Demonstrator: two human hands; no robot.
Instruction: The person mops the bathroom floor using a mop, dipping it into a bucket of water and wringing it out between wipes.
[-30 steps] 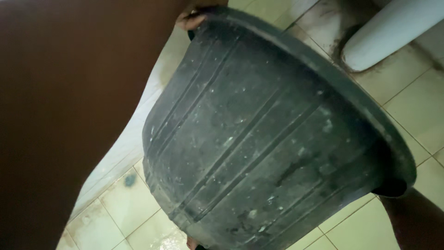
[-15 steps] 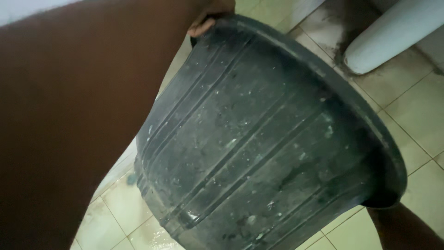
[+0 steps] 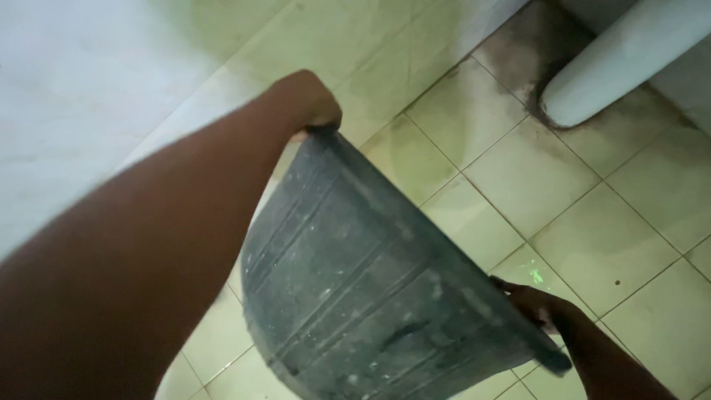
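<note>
I hold a large black plastic tub (image 3: 355, 289), scuffed and ribbed along its side, tipped with its mouth facing away from me. My left hand (image 3: 307, 104) grips the far part of its rim at the upper middle of the view. My right hand (image 3: 537, 304) grips the rim on the near right side. The tub hangs above a tiled floor, and its inside is hidden from me.
Pale square floor tiles (image 3: 533, 178) lie below, dirty near the base of a white ceramic pedestal (image 3: 615, 63) at the top right. A white tiled wall (image 3: 81, 81) runs along the left.
The tub has dropped lower and away from my face, tipping further over. My left arm has stretched out, and more floor and wall now show.
</note>
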